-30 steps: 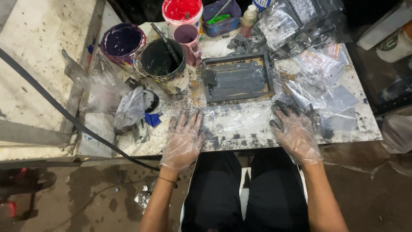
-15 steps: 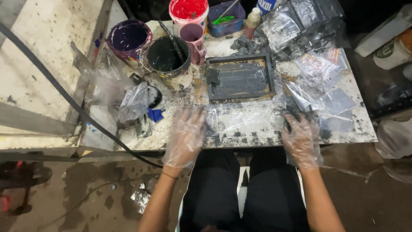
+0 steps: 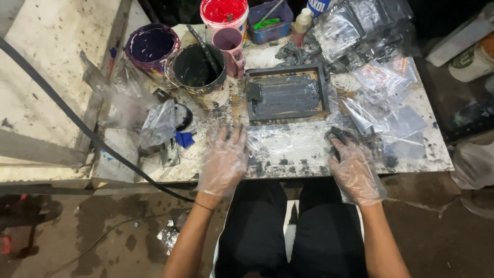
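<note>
Two hands in clear plastic gloves rest at the near edge of the counter (image 3: 427, 154), neither closed on anything. The left hand (image 3: 224, 162) lies flat, its grip wide, fingers spread and palm down on the paint-smeared top. The right hand (image 3: 355, 170) also lies palm down, fingers loosely open; its fingertips (image 3: 337, 146) touch a dark grey smear or lump, and whether that is loose material or paint on the surface cannot be told.

Between the hands a sheet of clear plastic film (image 3: 288, 144) lies on the counter, streaked with grey. Just beyond it sits a shallow rectangular tray (image 3: 285, 95) with a dark frame, filled with grey paste. Right of the tray a heap of small clear plastic bags (image 3: 381, 103) spreads toward the far corner, some smudged grey.

Left of the tray stands a paint-crusted can of dark paint (image 3: 198, 72) with a stick leaning in it, touching a purple bucket (image 3: 152, 46) farther left. Behind them are a white bucket of red paint (image 3: 224, 13), a mauve cup (image 3: 229, 44), a blue tub (image 3: 270, 20) and a small squeeze bottle (image 3: 302, 23). Near the left hand lie a crumpled plastic bag (image 3: 157, 123) and a blue scrap (image 3: 184, 139). A black cable (image 3: 77, 121) runs diagonally past the counter's left edge. The person's dark-trousered knees show below.
</note>
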